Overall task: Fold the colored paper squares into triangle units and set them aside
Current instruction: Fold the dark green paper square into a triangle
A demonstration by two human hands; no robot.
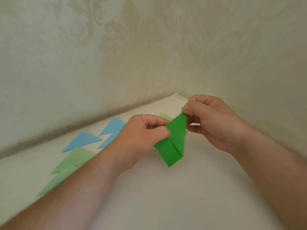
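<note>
A dark green folded paper piece (172,143) hangs in the air above the white table (166,196), between both hands. My left hand (141,138) pinches its left edge with thumb and fingers. My right hand (214,122) pinches its top tip. Folded flaps show on the lower half of the piece. Blue folded triangles (83,141) (113,128) lie on the table at the left, near the wall. Pale green folded triangles (73,161) lie in front of them, partly hidden by my left forearm.
Another pale green paper (164,116) peeks out behind my hands near the corner. Patterned beige walls (116,47) close the table off at the back and on the right.
</note>
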